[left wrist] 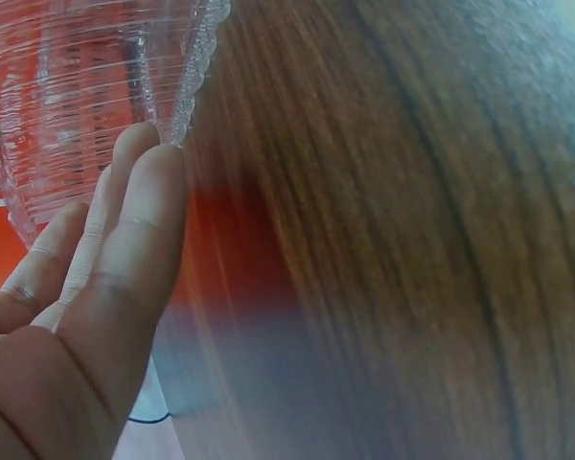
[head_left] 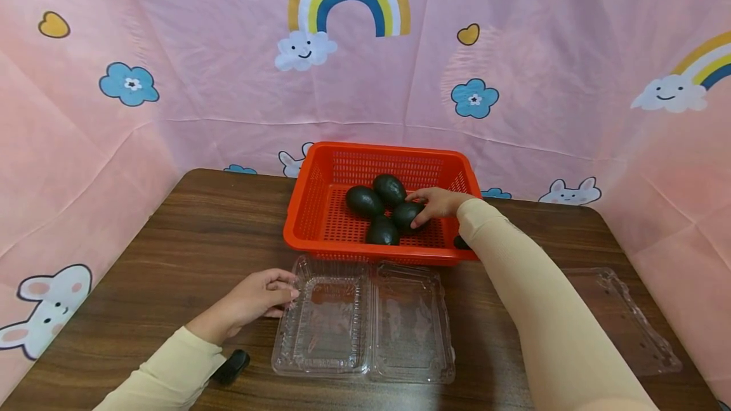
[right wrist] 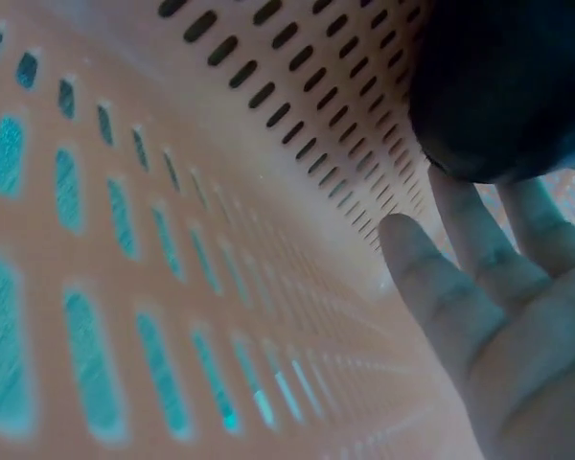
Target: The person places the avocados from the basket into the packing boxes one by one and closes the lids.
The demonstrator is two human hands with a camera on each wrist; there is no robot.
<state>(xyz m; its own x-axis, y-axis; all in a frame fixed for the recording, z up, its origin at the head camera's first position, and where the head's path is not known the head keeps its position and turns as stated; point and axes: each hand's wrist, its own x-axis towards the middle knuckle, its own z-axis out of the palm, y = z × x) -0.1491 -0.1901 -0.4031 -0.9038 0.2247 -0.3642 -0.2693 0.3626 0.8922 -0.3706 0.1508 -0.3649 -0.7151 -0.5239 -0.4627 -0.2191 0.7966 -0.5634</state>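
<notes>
In the head view my right hand (head_left: 438,203) reaches into a red plastic basket (head_left: 297,221) and grips a dark green avocado (head_left: 404,215), thumb on the near side and fingers behind. The right wrist view shows fingertips against the dark avocado (right wrist: 503,91). More avocados (head_left: 363,201) lie beside it; another is mostly hidden by the right forearm. My left hand (head_left: 257,300) rests at the left rim of a clear hinged plastic container (head_left: 334,322), which lies unfolded before the basket. In the left wrist view its fingers extend, fairly straight, along the ribbed wall (left wrist: 67,144).
A black object (head_left: 231,366) lies by the left sleeve. Another clear plastic container (head_left: 622,322) is on the right side of the brown wooden table (head_left: 228,221), partly behind the right arm. Pink patterned cloth (head_left: 228,49) hangs around the back and sides.
</notes>
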